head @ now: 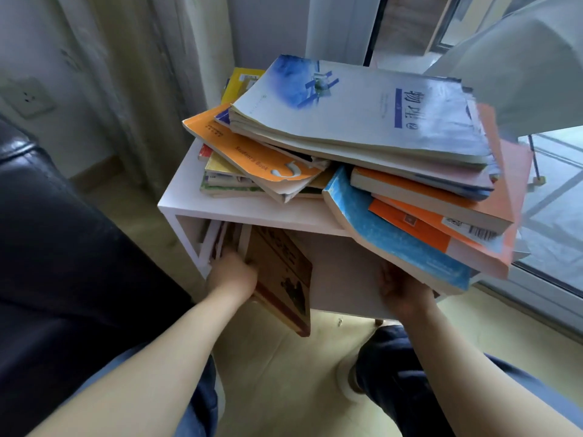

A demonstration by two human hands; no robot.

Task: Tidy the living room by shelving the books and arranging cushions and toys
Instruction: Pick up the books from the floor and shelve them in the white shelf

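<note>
Pale wood flooring (284, 357) runs under a small white shelf unit (239, 212) that stands between a dark leather sofa (47, 231) and a glass door (555, 222). A cream curtain (142, 74) and a wall socket (28, 97) are behind. The left hand (233, 275) reaches into the unit's open compartment and grips a brown book (284, 272), fingers curled over its near edge. That book leans tilted, its lower corner poking out past the shelf front toward the person.

Just left of the grip, a few thin books (217, 241) stand upright in the same compartment, close against the hand. Above the grip, on the unit's top, lies a messy pile of books (419, 187). An orange student's book (252, 156) juts over the front-left, and a grey-blue book (362, 108) with a satellite picture crowns the heap.

Right of the grip, a light blue book (394, 244) and the orange ones on it hang tilted off the top, covering part of the unit's front. The right hand (400, 288) sits under that overhang. Its fingers are hidden beneath the blue book, so I cannot tell whether it clasps anything. Below both hands, knees in jeans and a white-soled shoe (347, 380) show.
</note>
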